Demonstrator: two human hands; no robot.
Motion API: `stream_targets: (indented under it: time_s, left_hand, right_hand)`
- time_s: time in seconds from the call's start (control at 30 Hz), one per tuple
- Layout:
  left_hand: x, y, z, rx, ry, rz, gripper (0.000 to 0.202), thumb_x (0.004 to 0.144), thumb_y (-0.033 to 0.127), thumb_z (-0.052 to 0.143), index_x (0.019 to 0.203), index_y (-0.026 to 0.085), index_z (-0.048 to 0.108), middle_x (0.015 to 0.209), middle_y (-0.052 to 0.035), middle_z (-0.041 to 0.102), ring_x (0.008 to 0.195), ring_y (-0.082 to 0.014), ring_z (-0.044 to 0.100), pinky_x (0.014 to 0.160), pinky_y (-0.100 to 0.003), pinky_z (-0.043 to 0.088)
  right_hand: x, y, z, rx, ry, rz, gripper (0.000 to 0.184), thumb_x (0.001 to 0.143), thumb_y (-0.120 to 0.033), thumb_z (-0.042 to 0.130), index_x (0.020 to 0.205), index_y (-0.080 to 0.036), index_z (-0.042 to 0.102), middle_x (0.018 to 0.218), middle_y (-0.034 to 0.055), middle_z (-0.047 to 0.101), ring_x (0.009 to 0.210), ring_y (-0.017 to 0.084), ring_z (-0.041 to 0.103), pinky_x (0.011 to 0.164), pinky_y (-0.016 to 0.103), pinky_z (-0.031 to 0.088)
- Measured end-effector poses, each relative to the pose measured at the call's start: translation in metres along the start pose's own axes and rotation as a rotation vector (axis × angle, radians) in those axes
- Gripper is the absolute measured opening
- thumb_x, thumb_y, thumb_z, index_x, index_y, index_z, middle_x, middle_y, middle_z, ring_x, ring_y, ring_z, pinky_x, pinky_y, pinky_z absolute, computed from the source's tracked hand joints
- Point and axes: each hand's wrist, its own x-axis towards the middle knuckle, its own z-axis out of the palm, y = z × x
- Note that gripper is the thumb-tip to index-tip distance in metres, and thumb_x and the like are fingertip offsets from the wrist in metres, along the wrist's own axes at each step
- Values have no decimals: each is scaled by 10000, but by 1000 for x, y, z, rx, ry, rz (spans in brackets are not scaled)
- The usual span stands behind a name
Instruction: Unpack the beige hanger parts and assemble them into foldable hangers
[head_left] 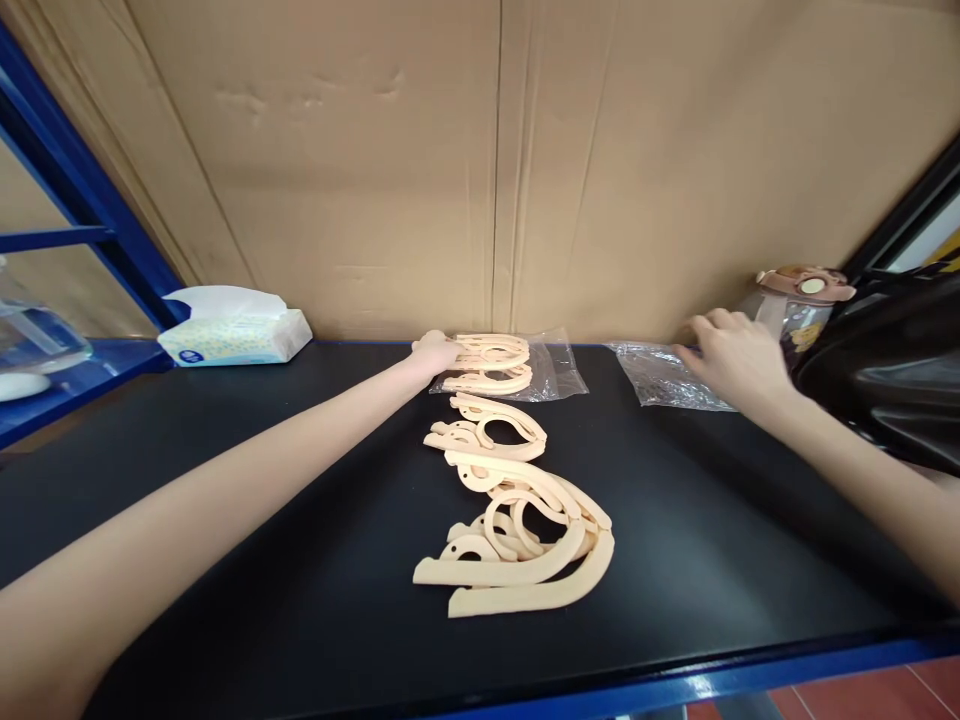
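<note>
Several pale peach curved plastic pieces [517, 540] lie in a loose row down the middle of the black tabletop [720, 540]. At the far end, my left hand [436, 351] rests closed on a small stack of the same pieces [491, 362] that lies on a clear plastic bag [559, 370]. My right hand [731, 357] lies on a second clear plastic bag [660, 375] with small dark parts inside, at the back right, fingers curled onto it.
A tissue pack [236, 330] sits at the back left beside a blue shelf frame [67, 170]. A black bag [892, 370] and a bottle with a brown lid [799, 300] stand at the right. A cardboard wall [480, 160] closes the back.
</note>
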Motion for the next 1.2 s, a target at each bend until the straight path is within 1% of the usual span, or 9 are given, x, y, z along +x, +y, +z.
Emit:
stream_targets:
  time_s: [0.13,0.27,0.37,0.5,0.63,0.77,0.9,1.0,1.2]
  left_hand:
    - [-3,16,1,-202,-69,-109,313,901,324,554,1155,140,555,1139,-89,588,966,-200,602,814,-397,523]
    - [-2,22,-6,-362,-106,-210,326,901,316,555,1179,146,540,1157,-91,578,974,-202,599,812,-399,525]
    - [2,20,-3,-447,-121,-233,322,901,315,555,1174,144,545,1167,-97,574,986,-205,595,825,-404,521]
    - [1,19,13,-546,-89,-163,324,899,315,559,1171,139,546,1162,-96,576,984,-207,596,823,-406,521]
    - [-10,24,22,-658,21,-14,300,903,289,553,1167,147,539,1125,-80,582,924,-184,603,769,-371,536]
    - [-21,40,13,-781,69,89,202,879,138,552,1080,155,551,914,-29,599,696,-105,583,604,-238,506]
    - [-39,57,-8,-871,19,106,54,835,94,576,859,139,595,698,-13,572,548,-92,537,517,-220,468]
    - [-57,56,-35,-890,-29,106,53,789,78,622,763,124,620,692,-35,602,577,-105,562,558,-244,509]
    - [-72,32,-80,-816,12,129,181,743,115,693,914,164,659,804,-39,653,786,-152,635,727,-298,558]
  right_hand:
    - [16,-60,22,381,-153,-92,235,847,-170,486,987,-185,675,1029,77,664,940,207,606,895,355,437]
    - [41,-93,54,720,-491,183,72,708,-71,650,666,-129,659,635,55,658,606,178,625,727,364,536]
    - [51,-102,67,905,-638,278,130,772,-197,670,674,-117,640,662,93,679,573,160,631,628,324,568]
    - [50,-111,70,1170,-709,312,282,848,-405,602,836,-128,653,843,123,715,686,154,668,683,294,582]
    - [46,-118,70,1358,-638,342,211,847,-332,622,920,-134,640,965,120,716,803,168,682,804,325,563]
    - [43,-124,61,1507,-500,339,150,809,-186,649,949,-132,635,1046,108,709,946,172,669,928,310,509]
    - [34,-131,32,1637,-506,262,191,835,-229,617,1008,-150,639,1061,95,709,966,198,669,931,369,511]
    - [13,-138,7,1660,-490,301,208,824,-176,613,1029,-154,634,1057,87,711,959,199,670,886,352,539]
    - [-50,-136,-15,1604,-585,390,281,812,-313,655,1055,-173,638,1059,84,706,911,196,684,794,299,571]
